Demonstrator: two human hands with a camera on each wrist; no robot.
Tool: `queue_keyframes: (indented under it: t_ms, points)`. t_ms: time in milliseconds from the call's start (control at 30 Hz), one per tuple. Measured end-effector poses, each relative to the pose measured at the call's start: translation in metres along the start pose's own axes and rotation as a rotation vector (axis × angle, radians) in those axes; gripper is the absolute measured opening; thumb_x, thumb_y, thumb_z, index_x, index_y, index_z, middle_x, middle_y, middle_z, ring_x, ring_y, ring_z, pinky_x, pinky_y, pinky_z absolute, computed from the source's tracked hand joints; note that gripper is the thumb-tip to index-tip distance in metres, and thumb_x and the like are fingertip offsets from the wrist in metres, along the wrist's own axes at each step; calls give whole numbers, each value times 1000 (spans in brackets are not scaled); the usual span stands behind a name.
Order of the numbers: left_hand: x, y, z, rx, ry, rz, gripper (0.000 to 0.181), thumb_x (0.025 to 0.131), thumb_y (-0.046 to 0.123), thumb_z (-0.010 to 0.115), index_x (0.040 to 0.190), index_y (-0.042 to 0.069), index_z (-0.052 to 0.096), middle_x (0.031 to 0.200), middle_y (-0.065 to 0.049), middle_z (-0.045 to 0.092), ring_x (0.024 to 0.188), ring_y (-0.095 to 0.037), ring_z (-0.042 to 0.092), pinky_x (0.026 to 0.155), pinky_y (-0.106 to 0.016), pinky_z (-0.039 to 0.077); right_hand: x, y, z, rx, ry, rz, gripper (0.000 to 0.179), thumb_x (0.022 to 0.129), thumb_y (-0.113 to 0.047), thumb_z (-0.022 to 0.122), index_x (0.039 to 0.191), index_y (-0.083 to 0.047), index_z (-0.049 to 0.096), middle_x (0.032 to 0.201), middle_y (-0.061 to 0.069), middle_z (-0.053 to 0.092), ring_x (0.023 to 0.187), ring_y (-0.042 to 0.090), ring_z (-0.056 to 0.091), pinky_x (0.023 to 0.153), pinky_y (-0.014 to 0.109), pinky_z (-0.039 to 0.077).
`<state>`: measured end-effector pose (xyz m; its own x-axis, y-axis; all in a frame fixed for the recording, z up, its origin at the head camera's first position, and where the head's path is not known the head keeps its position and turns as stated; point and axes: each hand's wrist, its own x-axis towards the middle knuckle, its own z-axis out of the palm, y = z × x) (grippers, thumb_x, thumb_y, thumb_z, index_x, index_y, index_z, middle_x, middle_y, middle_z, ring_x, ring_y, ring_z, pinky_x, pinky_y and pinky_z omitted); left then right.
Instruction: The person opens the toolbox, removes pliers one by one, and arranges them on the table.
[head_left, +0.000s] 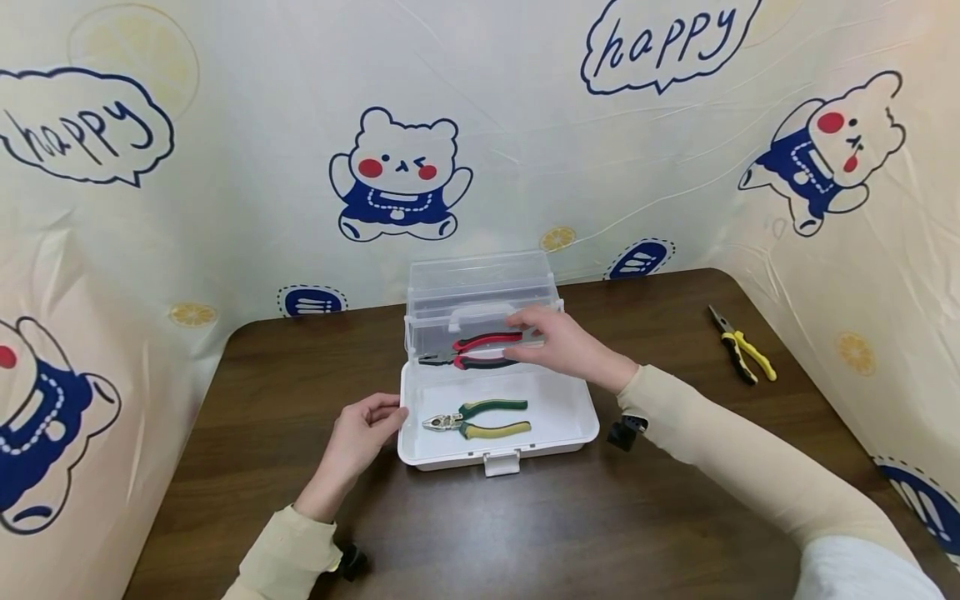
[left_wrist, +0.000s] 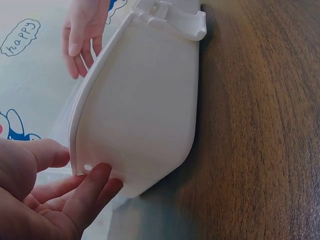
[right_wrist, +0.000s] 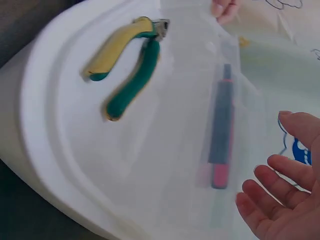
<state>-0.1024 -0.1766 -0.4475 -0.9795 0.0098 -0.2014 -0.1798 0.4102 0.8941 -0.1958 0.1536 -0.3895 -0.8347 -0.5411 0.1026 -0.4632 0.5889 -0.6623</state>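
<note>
A white plastic toolbox point(head_left: 498, 452) stands on the table with its clear lid point(head_left: 480, 275) raised at the back. My left hand point(head_left: 356, 433) pinches the box's left rim; the left wrist view has the thumb point(left_wrist: 47, 152) on one side of the wall and fingers on the other. Inside the box lie pliers with green and yellow handles point(head_left: 493, 406). Further back are pliers with red and black handles point(head_left: 489, 339), seen through clear plastic in the right wrist view. Over their handle ends hangs my right hand point(head_left: 558, 343), fingers spread and holding nothing.
Long-nose pliers with yellow and black handles point(head_left: 750, 350) lie on the right part of the brown table point(head_left: 675, 492). A printed curtain point(head_left: 517, 158) hangs close behind the table and along both sides. The box's latch point(head_left: 502, 464) hangs at its front.
</note>
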Motion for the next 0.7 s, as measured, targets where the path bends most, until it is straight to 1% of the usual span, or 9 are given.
queue_keyframes:
  t_ms: [67,200,433,600,700]
  points:
    - [0,0,0,0,-1,-4,30,100,11,69,125,-6,68,114,-23,75,94,-24,74,81,-35,64,2,1,4,-23,-23,-15,50,95,-26,79,136,0,65,136,17,66,126,34,60,108,48,51]
    - [0,0,1,-5,1,-4,30,100,11,70,125,-6,68,115,-23,75,96,-25,74,82,-38,64,8,1,11,-53,-70,-41,51,95,-24,79,137,0,64,136,16,66,126,33,60,108,47,51]
    - [-1,-1,2,-12,-1,-7,29,100,9,70,125,-6,69,113,-23,75,96,-28,74,82,-38,64,20,2,19,-107,-143,-35,53,94,-22,80,140,-2,63,139,14,65,126,30,61,107,44,51]
    - [0,-1,2,-23,3,-7,29,99,8,70,124,-6,69,113,-24,75,98,-31,74,82,-39,64,26,0,21,-130,-195,-29,58,93,-20,81,144,0,59,146,17,61,133,32,57,113,45,47]
    - [1,-1,2,-26,5,-3,29,99,8,70,124,-6,69,113,-24,75,98,-30,74,81,-38,64,30,-2,20,-148,-220,-44,59,93,-19,81,144,1,59,146,18,60,135,33,56,114,45,46]
